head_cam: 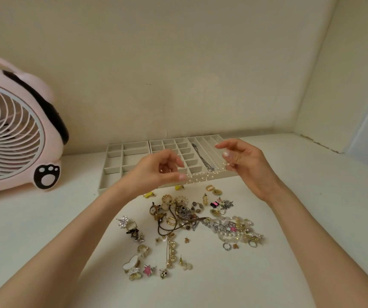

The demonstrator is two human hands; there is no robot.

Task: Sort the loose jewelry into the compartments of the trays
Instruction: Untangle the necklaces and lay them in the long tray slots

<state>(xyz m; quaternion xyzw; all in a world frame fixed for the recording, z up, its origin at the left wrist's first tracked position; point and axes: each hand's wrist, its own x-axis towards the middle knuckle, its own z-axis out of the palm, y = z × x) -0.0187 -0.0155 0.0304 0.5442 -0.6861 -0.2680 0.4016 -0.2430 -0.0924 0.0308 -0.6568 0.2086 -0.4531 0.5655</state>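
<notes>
Spanning the gap between both hands, the pearl strand (203,175) is held stretched just above the near edge of the trays, its long axis running left to right. The left hand (160,171) pinches one end between thumb and fingertips; the right hand (244,166) pinches the other end. The long slots of the right tray (210,142) run front to back, crosswise to the strand. A silver chain (201,157) occupies one slot. Alignment probably requires turning the strand; the right hand is nearer to these slots.

Our trays (132,145) side by side behind the jewelry heap (189,223), chain (201,156) in the rightmost, fan (12,134) far left, pearl strand (203,175) between our left hand (156,172) and right hand (243,165), above the trays' front.
</notes>
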